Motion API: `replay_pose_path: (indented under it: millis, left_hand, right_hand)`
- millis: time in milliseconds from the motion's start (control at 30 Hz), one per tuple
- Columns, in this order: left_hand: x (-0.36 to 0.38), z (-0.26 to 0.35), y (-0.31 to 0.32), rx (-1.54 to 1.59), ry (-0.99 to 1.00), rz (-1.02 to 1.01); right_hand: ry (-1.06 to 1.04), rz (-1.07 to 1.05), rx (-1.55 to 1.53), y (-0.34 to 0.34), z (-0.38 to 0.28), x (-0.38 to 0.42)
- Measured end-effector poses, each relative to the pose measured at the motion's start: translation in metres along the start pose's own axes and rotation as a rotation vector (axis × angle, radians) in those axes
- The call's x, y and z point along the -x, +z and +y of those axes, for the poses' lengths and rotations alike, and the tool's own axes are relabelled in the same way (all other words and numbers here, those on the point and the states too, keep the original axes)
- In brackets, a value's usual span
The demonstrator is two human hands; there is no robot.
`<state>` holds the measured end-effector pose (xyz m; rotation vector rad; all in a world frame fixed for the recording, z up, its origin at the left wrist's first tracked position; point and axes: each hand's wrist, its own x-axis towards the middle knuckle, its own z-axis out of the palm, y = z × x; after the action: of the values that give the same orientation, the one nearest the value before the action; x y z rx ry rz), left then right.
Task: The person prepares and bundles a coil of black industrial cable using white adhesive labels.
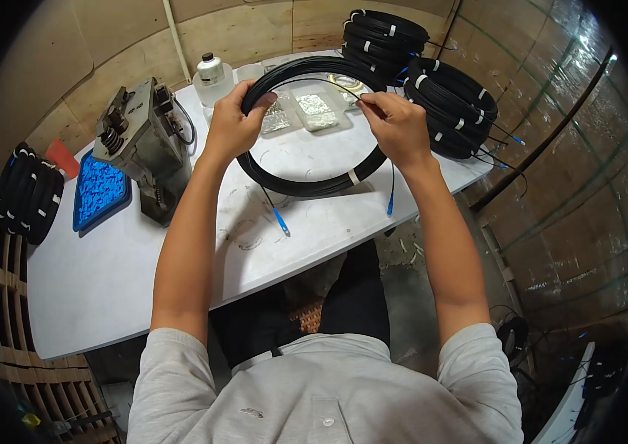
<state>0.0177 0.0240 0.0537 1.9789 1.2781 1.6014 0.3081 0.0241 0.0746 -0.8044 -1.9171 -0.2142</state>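
A coil of black fibre optic cable (295, 186) is held up over the white table, with a white tie band (353, 177) around its lower right. My left hand (240, 122) is closed around the coil's left side. In a pinch, my right hand (395, 122) grips a thin loose strand of the same cable at the coil's upper right. Two cable ends hang below the coil, one with a blue connector (281, 222) at the left, the other with a blue connector (390, 205) at the right.
Stacked black coils (451, 103) stand at the right back, more coils (29, 192) at the far left. A metal press machine (144, 140) stands left of my arm, beside a blue tray (83, 229) of small blue parts. Behind are a white bottle (210, 68) and foil-filled clear containers (318, 111).
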Motion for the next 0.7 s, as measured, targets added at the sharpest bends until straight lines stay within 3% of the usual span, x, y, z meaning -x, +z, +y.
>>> replay_pose_path:
  millis: [67, 200, 267, 367, 433, 500, 533, 567, 633, 700]
  left_hand:
    - [-0.001, 0.006, 0.0, -0.04, -0.021, -0.016]
    - [-0.001, 0.02, 0.001, -0.101, 0.015, -0.047]
    - [0.0, 0.026, 0.0, -0.109, 0.022, -0.068]
    - [0.0, 0.023, -0.002, -0.106, 0.029, -0.084]
    - [0.001, 0.021, -0.002, -0.068, 0.038, -0.082]
    - [0.003, 0.017, -0.001, -0.029, 0.049, -0.083]
    - [0.003, 0.013, -0.001, 0.024, 0.056, -0.099]
    - [0.002, 0.009, -0.005, 0.074, 0.064, -0.112]
    - [0.003, 0.006, -0.018, 0.105, -0.005, -0.187]
    - [0.005, 0.006, -0.024, 0.139, -0.081, -0.266]
  right_hand:
    - [-0.002, 0.025, 0.232, 0.0, 0.005, 0.0]
    - [0.008, 0.049, 0.292, -0.003, 0.013, 0.001]
    - [0.276, 0.122, 0.145, -0.005, 0.012, 0.003]
    - [0.336, 0.186, 0.086, -0.013, 0.012, -0.006]
    - [0.251, 0.256, -0.053, -0.008, 0.021, -0.009]
    - [0.392, -0.184, -0.549, -0.006, 0.033, -0.008]
    - [0.592, -0.335, -0.595, -0.016, 0.032, -0.01]
    - [0.584, -0.333, -0.597, -0.016, 0.034, -0.011]
    - [0.298, -0.201, -0.359, -0.014, 0.031, -0.015]
    - [0.284, -0.213, -0.338, -0.022, 0.027, -0.025]
